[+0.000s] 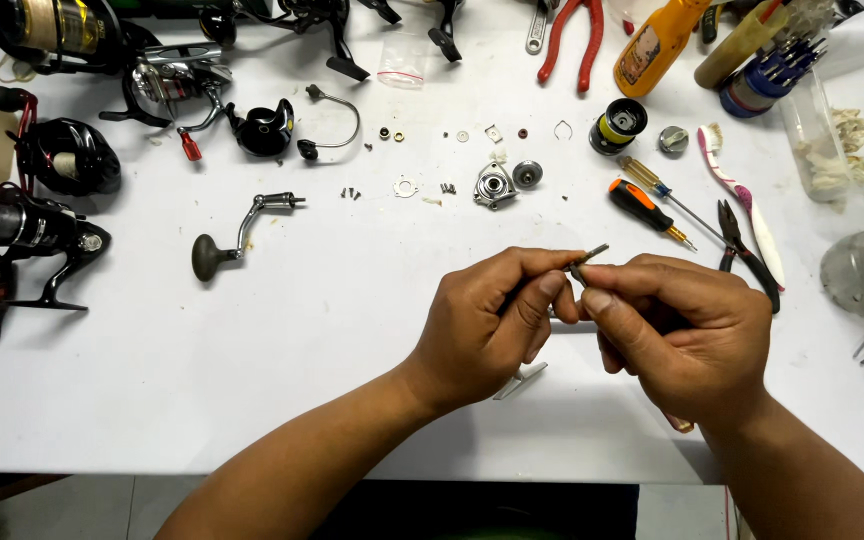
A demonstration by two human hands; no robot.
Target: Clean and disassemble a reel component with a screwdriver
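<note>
Above the white desk [252, 380], near its front edge, a small thin metal shaft [589, 254] sits pinched between both hands, held clear of the surface. Left hand [492, 325] closed, thumb and forefinger nipping the part; right hand [687, 330] also closed, fingertips meeting it from the other side (most of the piece is hidden by fingers, only a short grey end pokes up). Looks light, rigid, slim, probably slick with grease, so easy to drop; best gripped at both ends with fingertips, not mid-length. Under the hands, a pale flat bit [522, 378] lies on the desk, kind unclear. Just beyond: orange-handled screwdriver [647, 210], black pliers [747, 250], a pink toothbrush [742, 195]. Further out, loose screws and washers, a grey reel housing part [493, 186], crank handle [237, 232], several fishing reels [32, 235] along the left side.
</note>
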